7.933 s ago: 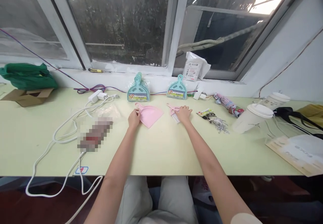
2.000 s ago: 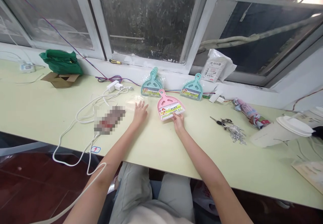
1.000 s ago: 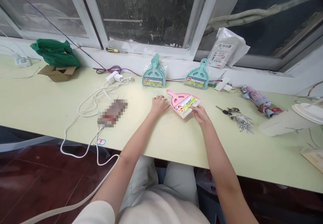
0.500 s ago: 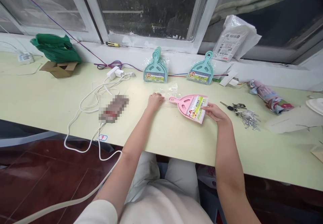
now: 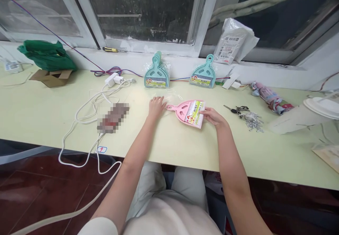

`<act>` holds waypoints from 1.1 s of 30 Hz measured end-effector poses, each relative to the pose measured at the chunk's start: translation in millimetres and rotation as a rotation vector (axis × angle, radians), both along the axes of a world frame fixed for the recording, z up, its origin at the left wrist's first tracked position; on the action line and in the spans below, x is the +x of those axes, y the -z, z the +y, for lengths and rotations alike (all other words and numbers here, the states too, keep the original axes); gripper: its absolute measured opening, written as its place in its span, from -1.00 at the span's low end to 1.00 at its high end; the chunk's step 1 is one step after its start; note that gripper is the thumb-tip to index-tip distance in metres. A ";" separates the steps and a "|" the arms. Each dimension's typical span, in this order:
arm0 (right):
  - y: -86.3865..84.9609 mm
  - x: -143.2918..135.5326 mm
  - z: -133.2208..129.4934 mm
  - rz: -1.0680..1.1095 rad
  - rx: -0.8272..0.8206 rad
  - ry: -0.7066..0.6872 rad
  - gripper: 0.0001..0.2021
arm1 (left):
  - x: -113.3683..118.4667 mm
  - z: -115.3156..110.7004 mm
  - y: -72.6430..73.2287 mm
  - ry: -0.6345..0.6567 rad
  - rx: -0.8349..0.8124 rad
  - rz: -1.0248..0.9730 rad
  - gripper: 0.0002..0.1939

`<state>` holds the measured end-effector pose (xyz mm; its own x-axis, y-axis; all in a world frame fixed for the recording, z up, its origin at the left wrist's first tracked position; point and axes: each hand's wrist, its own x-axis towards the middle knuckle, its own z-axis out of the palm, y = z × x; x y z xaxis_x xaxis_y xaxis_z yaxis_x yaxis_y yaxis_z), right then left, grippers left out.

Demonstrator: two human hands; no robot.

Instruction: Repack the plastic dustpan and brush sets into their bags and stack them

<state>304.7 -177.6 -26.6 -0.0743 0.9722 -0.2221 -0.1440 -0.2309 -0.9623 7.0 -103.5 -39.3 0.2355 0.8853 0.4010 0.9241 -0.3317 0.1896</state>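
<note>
A pink dustpan (image 5: 180, 112) with a brush and a printed label (image 5: 194, 113) lies at the middle of the table, its handle toward the left. My right hand (image 5: 213, 116) pinches the label end of this set. Near the handle tip, my left hand (image 5: 156, 106) rests on clear plastic wrap (image 5: 172, 96), fingers spread somewhat. Whether it grips the wrap is hard to see. Behind stand a stack of teal dustpan sets (image 5: 156, 73) and, to its right, another teal group (image 5: 203, 74), both leaning on the wall.
Left: a phone-like blurred object (image 5: 112, 118), white cables (image 5: 76, 122), a cardboard box (image 5: 51, 78) and a green bag (image 5: 47, 55). Right: keys (image 5: 253, 120), a folded umbrella (image 5: 271, 97), a lidded cup (image 5: 299, 116). A white parcel (image 5: 230, 44) leans by the window.
The view has shifted, so most things appear farther left. The fingers of my left hand look more spread, and the plastic wrap beside them lies flatter.
</note>
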 end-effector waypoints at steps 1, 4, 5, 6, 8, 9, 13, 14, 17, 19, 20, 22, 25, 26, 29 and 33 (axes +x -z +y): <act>0.6 -2.2 1.0 0.013 0.000 0.026 -0.80 | 1.7 -1.3 -0.6 0.030 0.026 -0.001 -0.54; 3.7 -9.6 3.9 0.049 -0.004 0.076 -0.81 | 5.7 -2.1 -1.2 0.080 -0.029 0.016 -0.57; 5.2 -12.2 4.9 0.061 -0.006 0.080 -0.81 | 6.2 -1.3 -1.0 0.082 -0.069 0.028 -0.62; 6.9 -14.7 5.8 0.070 -0.008 0.082 -0.81 | 6.2 -0.1 -0.7 0.080 -0.101 0.043 -0.65; 10.6 -19.2 7.8 0.085 -0.013 0.089 -0.81 | 4.8 2.6 0.2 0.068 -0.121 0.073 -0.65; 12.6 -21.2 8.9 0.091 -0.015 0.096 -0.81 | 3.9 3.9 0.6 0.056 -0.114 0.084 -0.65; 18.5 -31.4 13.0 0.118 0.006 0.165 -0.81 | 2.7 4.4 -0.6 0.014 -0.050 0.095 -0.62; 19.2 -35.3 13.8 0.124 0.019 0.193 -0.82 | 3.5 3.1 -1.9 0.014 -0.024 0.083 -0.61; 18.5 -50.9 14.4 0.150 0.059 0.259 -0.84 | 7.4 -2.9 -7.4 0.058 0.071 0.011 -0.62; 16.0 -62.0 13.3 0.171 0.086 0.260 -0.84 | 10.0 -7.2 -11.4 0.112 0.131 -0.041 -0.64; 14.5 -66.9 12.3 0.181 0.103 0.256 -0.83 | 11.0 -9.0 -13.4 0.131 0.153 -0.064 -0.65; 11.6 -74.3 9.9 0.199 0.139 0.248 -0.81 | 12.5 -12.1 -17.4 0.155 0.177 -0.107 -0.66; 9.8 -79.9 7.3 0.213 0.170 0.234 -0.78 | 15.3 -17.1 -23.2 0.228 0.151 -0.169 -0.68; 10.1 -81.0 7.1 0.211 0.171 0.232 -0.76 | 16.7 -19.5 -25.0 0.267 0.131 -0.187 -0.69; 13.0 -84.0 7.8 0.210 0.186 0.259 -0.72 | 22.2 -28.1 -29.8 0.308 0.097 -0.271 -0.73; 15.7 -88.0 9.3 0.252 0.243 0.352 -0.67 | 27.1 -30.0 -33.9 0.067 0.135 -0.638 -0.60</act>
<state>216.7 -168.3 -42.2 0.2457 0.9693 -0.0035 -0.4078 0.1001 -0.9076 34.1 -133.5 -5.4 -0.0326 0.8089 0.5870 0.6204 -0.4441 0.6464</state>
